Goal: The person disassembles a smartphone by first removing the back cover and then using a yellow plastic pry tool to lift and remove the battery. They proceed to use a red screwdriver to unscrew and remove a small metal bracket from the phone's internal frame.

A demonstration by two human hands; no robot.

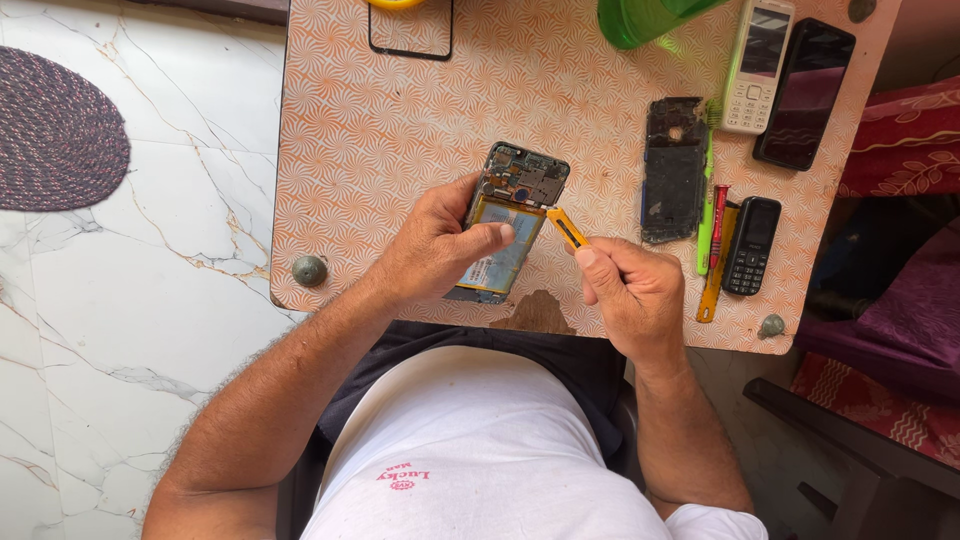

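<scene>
My left hand (440,245) grips an opened smartphone (510,215) with its back off, thumb lying across the yellow battery. The circuit board shows at the phone's far end. My right hand (630,290) holds a small yellow utility knife (566,228), its tip pointing at the phone's right edge beside the battery. Both hands hover over the near edge of a small orange-patterned table (400,130).
A removed dark back frame (672,170), a green toothbrush (706,215), a red-handled screwdriver (718,215), a yellow tool and a black keypad phone (750,245) lie to the right. Further back are a white keypad phone (757,65), a black smartphone (805,92), a green cup (640,20) and a glass panel (410,30).
</scene>
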